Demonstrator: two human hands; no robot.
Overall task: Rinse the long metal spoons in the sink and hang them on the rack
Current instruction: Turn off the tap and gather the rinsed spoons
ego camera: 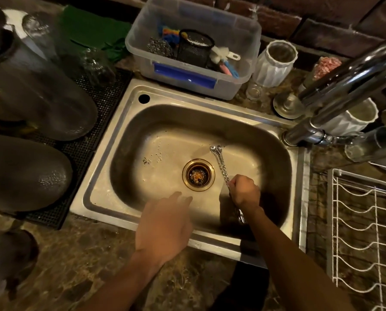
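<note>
Two long metal spoons [221, 163] gripped in right hand [244, 191], left hand [165, 225] open, empty, one sink [124, 122]

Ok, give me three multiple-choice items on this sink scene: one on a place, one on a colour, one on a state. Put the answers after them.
1. Where does the white wire rack stand?
A. To the right of the sink
B. Inside the clear plastic tub
C. On the black mat on the left

2. What colour is the latch on the clear plastic tub behind the sink?
A. Red
B. Blue
C. Yellow

3. What is the right hand doing?
A. Resting flat on the counter
B. Turning the tap
C. Gripping the long metal spoons over the basin

Answers:
1 A, the rack sits on the counter past the sink's right rim.
2 B, the tub's front latch is blue.
3 C, its fingers are closed round the spoon handles, bowls pointing away, while the left hand hovers open over the near rim.
</note>
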